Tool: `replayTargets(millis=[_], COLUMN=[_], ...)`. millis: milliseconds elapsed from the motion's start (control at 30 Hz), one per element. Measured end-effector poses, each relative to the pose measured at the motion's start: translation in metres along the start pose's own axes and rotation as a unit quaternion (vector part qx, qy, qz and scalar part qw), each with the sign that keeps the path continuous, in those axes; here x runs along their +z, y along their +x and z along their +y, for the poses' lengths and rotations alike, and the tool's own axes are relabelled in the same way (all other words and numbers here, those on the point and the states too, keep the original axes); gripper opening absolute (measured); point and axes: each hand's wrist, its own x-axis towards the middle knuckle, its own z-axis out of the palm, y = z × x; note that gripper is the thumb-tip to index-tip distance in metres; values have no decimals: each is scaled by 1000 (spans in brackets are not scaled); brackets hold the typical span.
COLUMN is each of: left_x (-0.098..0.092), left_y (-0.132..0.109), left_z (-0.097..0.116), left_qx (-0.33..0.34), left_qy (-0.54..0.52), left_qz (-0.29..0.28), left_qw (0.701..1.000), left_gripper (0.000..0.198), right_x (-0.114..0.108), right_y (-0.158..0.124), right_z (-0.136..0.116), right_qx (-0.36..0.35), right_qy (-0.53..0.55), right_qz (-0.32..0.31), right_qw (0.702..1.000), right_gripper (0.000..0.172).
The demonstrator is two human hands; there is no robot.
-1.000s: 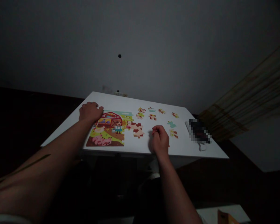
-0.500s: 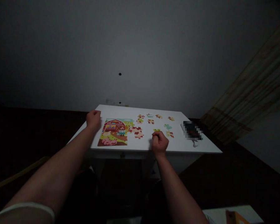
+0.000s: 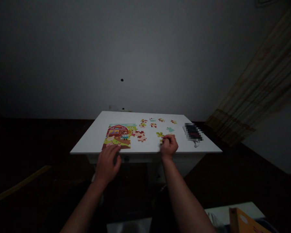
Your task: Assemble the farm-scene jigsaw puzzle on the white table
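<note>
On the white table lies a partly assembled jigsaw puzzle [image 3: 118, 137] with a red barn, a farmer and animals. Joined cow-patterned pieces [image 3: 141, 136] stick out from its right side. My left hand [image 3: 108, 163] is open, its fingertips stretched over the puzzle's lower edge. Closed over the front part of the table, my right hand [image 3: 169, 145] has a small yellow-green puzzle piece [image 3: 161, 141] showing at its fingertips, mostly hidden. Just beyond it lies a loose green piece [image 3: 159, 134]. Another piece behind the knuckles is partly covered.
Several loose puzzle pieces [image 3: 153, 125] are scattered behind, including a pale blue-green one [image 3: 170, 129]. A blurred-out dark object [image 3: 194, 132] lies at the table's right. A yellow-orange box [image 3: 244, 221] stands on a white surface at lower right. Behind the table [image 3: 87, 142] is a wall.
My left hand has come from the table's left edge to the puzzle's lower edge and opened. My right hand stays closed near the loose pieces. The view has shifted slightly.
</note>
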Motion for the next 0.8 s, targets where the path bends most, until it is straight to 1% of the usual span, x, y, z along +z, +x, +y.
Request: replayTargets(millis=[67, 133, 233, 300, 400, 467, 533, 600, 700, 767, 800], left_x=[7, 16, 33, 44, 58, 66, 71, 77, 85, 92, 96], left_y=[-15, -25, -34, -38, -42, -44, -43, -41, -38, -39, -41], left_z=[-7, -15, -24, -31, -44, -55, -65, -74, -86, -96, -100], left_qx=[-1, -13, -24, -30, -62, -82, -81, -46, 50, 104, 118], left_qy=[37, 71, 97, 104, 118, 114, 101, 96, 105, 108, 108], left_qz=[10, 14, 16, 17, 11, 3, 8, 46, 134, 179, 193], left_qw=[999, 997, 995, 994, 991, 990, 992, 993, 984, 972, 968], left_gripper=[58, 71, 86, 92, 98, 100, 102, 99, 90, 91, 94], right_x=[-21, -45, -78, -91, -95, -93, -90, -90, -92, -93, -92], right_y=[-4, -10, -22, -28, -34, -35, -37, -39, -41, -41, -41], right_z=[14, 31, 52, 61, 70, 75, 81, 88, 97, 102, 103], right_qx=[9, 9, -31, -70, -123, -159, -191, -216, -246, -264, -271], right_qy=[3, -30, -121, -175, -216, -214, -207, -202, -199, -206, -212], right_qz=[22, 10, -27, -48, -70, -74, -69, -62, -62, -62, -59], right_qw=[1000, 999, 992, 981, 966, 961, 957, 953, 946, 940, 937], right_gripper=[14, 20, 33, 37, 37, 34, 33, 35, 40, 42, 43])
